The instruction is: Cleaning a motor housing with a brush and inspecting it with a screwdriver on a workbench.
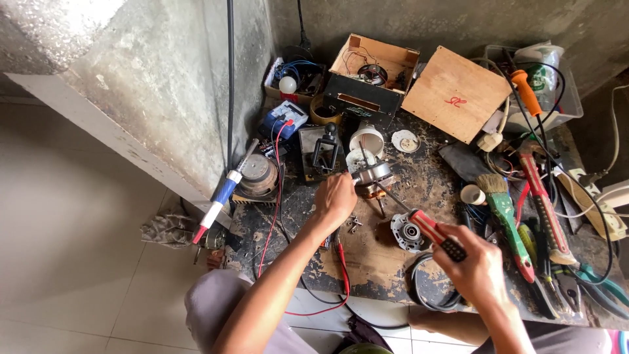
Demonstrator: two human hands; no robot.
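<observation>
My left hand [334, 198] grips a small round electric motor [373, 176] with copper windings, holding it on the worn workbench [367, 262]. My right hand [473, 269] is closed on the red and black handle of a screwdriver [432, 231]. Its long metal shaft reaches up and left to the motor. A grey metal motor end cover [408, 233] lies on the bench just below the shaft, between my two hands. A few small screws [354, 224] lie by my left wrist.
A green-handled brush [508, 213], red-handled tools [544, 203] and pliers [599, 282] lie at the right. An open wooden box [367, 69], a plywood lid [455, 92] and a plastic tub [550, 85] stand at the back. A blue multimeter [283, 119] with red lead sits left, against a concrete wall.
</observation>
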